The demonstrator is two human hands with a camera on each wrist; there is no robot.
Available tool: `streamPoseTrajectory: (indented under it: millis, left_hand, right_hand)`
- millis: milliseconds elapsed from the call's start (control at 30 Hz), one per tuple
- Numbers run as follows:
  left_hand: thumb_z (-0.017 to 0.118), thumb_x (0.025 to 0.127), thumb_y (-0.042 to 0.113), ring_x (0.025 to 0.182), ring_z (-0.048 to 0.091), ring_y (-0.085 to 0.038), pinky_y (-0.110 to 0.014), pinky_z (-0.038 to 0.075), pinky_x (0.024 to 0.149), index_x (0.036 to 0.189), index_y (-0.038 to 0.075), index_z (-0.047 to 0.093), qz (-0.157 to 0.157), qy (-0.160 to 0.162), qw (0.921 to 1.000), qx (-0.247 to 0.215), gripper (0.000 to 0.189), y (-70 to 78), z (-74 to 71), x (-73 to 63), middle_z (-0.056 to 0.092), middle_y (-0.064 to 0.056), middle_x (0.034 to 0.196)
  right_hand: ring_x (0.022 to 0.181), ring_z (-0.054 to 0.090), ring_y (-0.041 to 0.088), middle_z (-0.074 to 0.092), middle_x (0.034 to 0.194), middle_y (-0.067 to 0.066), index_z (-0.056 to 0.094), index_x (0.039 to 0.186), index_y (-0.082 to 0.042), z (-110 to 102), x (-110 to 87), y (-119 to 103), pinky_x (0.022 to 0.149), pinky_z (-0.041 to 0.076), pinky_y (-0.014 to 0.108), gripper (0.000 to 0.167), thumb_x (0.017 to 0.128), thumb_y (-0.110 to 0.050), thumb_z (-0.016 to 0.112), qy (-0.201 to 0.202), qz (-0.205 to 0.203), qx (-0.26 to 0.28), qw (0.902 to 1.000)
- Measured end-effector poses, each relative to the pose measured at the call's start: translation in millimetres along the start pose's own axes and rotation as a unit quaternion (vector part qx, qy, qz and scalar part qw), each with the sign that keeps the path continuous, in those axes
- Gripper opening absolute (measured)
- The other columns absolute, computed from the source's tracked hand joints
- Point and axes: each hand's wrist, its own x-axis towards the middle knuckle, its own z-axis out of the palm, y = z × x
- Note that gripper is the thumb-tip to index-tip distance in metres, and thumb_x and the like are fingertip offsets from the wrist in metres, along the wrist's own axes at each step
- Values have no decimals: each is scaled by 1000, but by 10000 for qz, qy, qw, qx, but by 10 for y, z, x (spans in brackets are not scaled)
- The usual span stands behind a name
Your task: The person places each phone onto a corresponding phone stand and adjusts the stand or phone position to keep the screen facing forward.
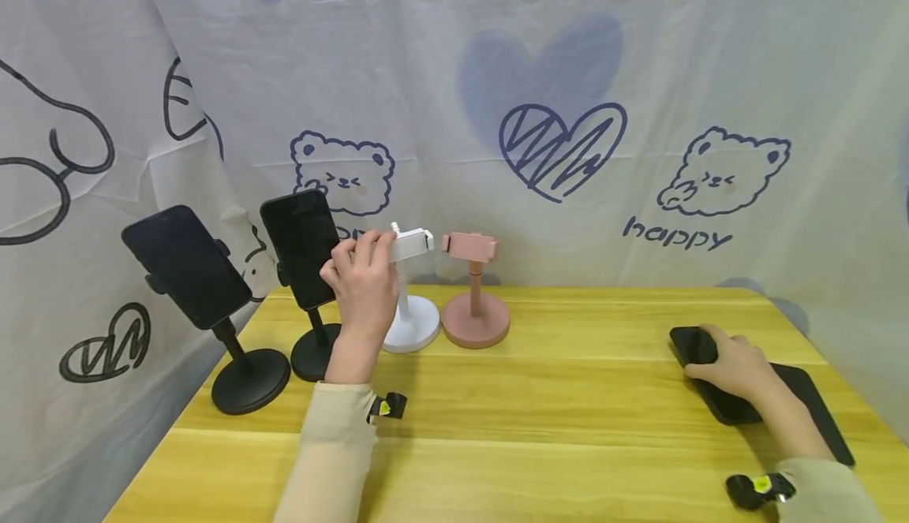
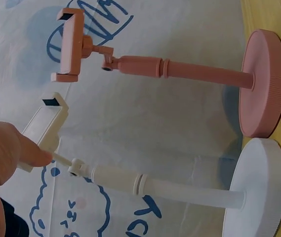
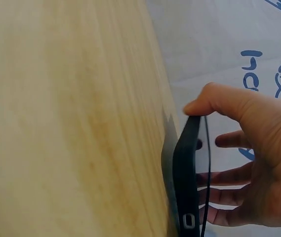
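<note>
My left hand [image 1: 365, 282] grips the left end of the clamp on a white phone stand [image 1: 412, 324]. In the left wrist view a fingertip [image 2: 41, 157] presses at the clamp, next to the joint of the white stand [image 2: 115, 180]; the clamp is tilted. Over on the right, my right hand [image 1: 731, 361] holds a black phone [image 1: 724, 403] by its edges, low over the table. The right wrist view shows my thumb [image 3: 204, 98] at one edge of that phone [image 3: 183, 173], other fingers across from it. A second black phone [image 1: 817, 409] lies beside it, partly covered by my forearm.
Beside the white stand is a pink phone stand [image 1: 474, 322] with no phone in its clamp. Two black stands [image 1: 250, 381] on the left each carry a black phone [image 1: 188, 267]. A printed cloth [image 1: 568, 57] hangs behind the wooden table [image 1: 554, 405].
</note>
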Motion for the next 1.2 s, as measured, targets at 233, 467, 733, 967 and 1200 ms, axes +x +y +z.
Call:
streamPoseTrajectory:
  millis: [233,467,733,967,1200]
  left_hand:
    - [66,88,4,107,41,-32,-53,27,85,116,10,66,205,-184,9992,-306,29,-65,-130,-19,62,-11,117]
    - [69,87,7,107,41,-32,-54,28,85,117,10,67,374,-280,9980,-433,30,-56,-190,-21,62,-12,117]
    - [71,85,5,107,41,-32,-54,28,85,117,9,67,336,-267,9978,-501,32,-51,-213,-49,62,-12,117]
    - [71,85,6,106,42,-31,-53,29,84,117,9,68,324,-236,9980,-491,32,-50,-214,-56,63,-13,117]
    - [72,85,6,107,42,-31,-53,29,85,117,9,68,261,-251,9978,-556,33,-52,-212,-54,62,-13,117]
  right_hand:
    - [107,39,69,34,125,53,28,146,6,-43,-7,-91,84,38,73,88,82,-38,70,571,-46,142,9983]
    - [103,40,63,37,122,51,21,152,-2,-46,10,-162,82,37,69,95,79,-36,71,1281,-235,213,9913]
    - [108,35,60,34,123,46,20,153,-9,-56,-13,-244,81,36,69,95,77,-33,73,1741,-273,417,9835]
    - [106,33,57,33,123,43,23,151,-13,-135,-58,-355,79,35,67,94,74,-30,74,2204,-359,392,9740]
    - [102,35,57,33,122,42,28,147,-15,-253,-117,-515,78,34,67,96,67,-23,81,2791,-671,211,9577]
